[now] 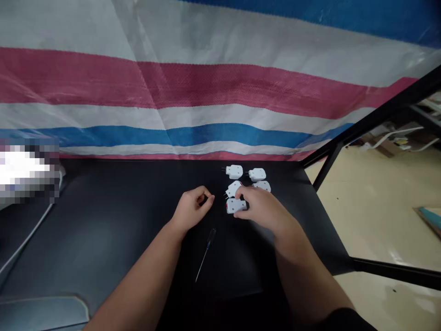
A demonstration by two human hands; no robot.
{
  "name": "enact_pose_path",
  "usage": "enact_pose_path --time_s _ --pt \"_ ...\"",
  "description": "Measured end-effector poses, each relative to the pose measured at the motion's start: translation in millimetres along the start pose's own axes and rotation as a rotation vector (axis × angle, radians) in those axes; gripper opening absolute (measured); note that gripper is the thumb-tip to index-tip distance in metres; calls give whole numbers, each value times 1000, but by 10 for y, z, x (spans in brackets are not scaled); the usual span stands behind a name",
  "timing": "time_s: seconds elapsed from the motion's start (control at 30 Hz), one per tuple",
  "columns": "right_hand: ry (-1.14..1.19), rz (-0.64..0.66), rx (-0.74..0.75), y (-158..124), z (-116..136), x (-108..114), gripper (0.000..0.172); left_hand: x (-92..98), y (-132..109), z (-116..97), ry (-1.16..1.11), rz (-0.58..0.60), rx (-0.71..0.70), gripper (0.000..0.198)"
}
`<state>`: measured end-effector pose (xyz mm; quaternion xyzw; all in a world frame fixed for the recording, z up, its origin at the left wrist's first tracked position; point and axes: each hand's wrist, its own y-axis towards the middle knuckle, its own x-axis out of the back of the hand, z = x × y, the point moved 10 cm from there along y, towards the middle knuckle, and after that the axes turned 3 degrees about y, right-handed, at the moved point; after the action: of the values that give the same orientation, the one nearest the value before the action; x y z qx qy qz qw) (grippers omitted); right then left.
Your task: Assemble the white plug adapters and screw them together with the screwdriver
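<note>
My right hand (260, 204) has its thumb and fingers closed around the near white plug adapter (234, 206), which lies flat on the black table (131, 230). A second white plug adapter (234, 189) lies just behind it, with its pins pointing to the left. Another adapter (263, 185) is partly hidden behind my right hand. Farther back are two more white adapters (235, 172), (257, 174), pins to the left. My left hand (193, 207) hovers to the left of the group, thumb and forefinger pinched together; anything between them is too small to tell. In front lies a screwdriver (207, 250).
A striped plastic sheet (213, 87) hangs behind the table. A white cable (32, 232) runs along the left side, beside a blurred bright object (25, 172). A grey panel (44, 312) sits at the front left. Black metal frame bars (396, 272) stand at the right.
</note>
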<state>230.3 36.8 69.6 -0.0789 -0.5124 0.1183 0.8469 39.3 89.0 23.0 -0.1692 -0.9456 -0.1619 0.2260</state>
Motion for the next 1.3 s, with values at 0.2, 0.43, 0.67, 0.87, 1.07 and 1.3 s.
enact_pose_path --time_s 0.2,0.43,0.67,0.87,1.07,1.3 --pt "-56 9 70 -27 169 -143 31 -25 -45 -163 -95 110 -130 11" --pt "-152 -65 48 -30 171 -134 38 -107 -80 -212 -80 193 -183 13" --pt "-209 -90 -3 7 151 -154 45 -140 -97 -200 -51 250 -171 15" --pt "-43 -108 167 11 316 -86 35 -118 -105 -272 -172 257 -165 36" --pt "234 -180 328 -16 407 -43 31 -132 -112 -217 -510 331 -62 46" --pt "600 -172 387 70 154 -263 45 -143 -69 -151 -606 358 -50 38"
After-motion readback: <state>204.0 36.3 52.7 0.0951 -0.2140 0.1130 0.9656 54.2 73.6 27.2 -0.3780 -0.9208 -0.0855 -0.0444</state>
